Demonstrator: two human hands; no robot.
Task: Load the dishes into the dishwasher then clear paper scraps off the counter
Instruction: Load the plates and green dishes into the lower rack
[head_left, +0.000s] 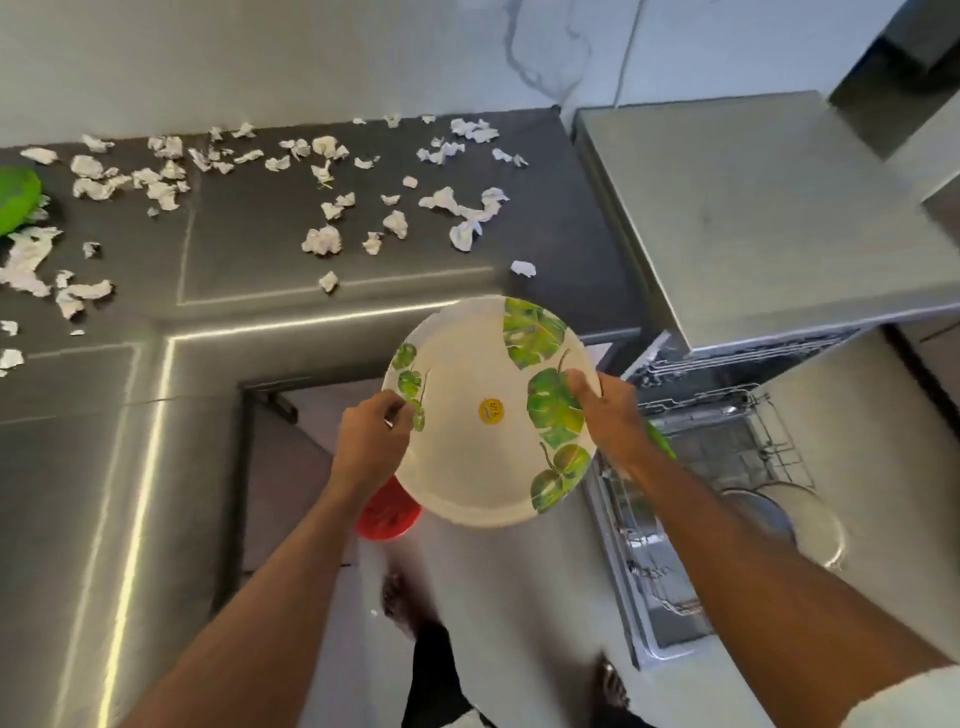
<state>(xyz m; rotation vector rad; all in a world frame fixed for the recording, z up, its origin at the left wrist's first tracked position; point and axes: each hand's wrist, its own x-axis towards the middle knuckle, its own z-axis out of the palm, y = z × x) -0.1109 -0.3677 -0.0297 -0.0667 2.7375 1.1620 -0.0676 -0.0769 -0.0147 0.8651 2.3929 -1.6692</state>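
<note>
Dark grey counter (249, 244) running in an L, pale wall behind with marble veining at top right. Crumpled white paper scraps (322, 240) scattered over the back and left of it, thickest far left; front right stretch near the corner mostly bare. Green dish (15, 200) cut off at the left edge, scraps touching it. Stainless front edge dropping to pale floor, open standing room between counter and dishwasher (727, 467). Dishwasher to the right under a separate pale worktop (753, 218), lower rack (717, 457) pulled out, wire tines visible; a metal pot or bowl (779, 514) in the near part of the rack, a green item partly hidden behind the right wrist. White plate with green leaf print (488, 415), yellow sticker at centre, held in the air between counter edge and rack. Left hand (371, 441) pinching the left rim, fingers curled. Right hand (605, 415) gripping the right rim, thumb on the face. Red round object (387, 512) low down below the plate, partly covered.
</note>
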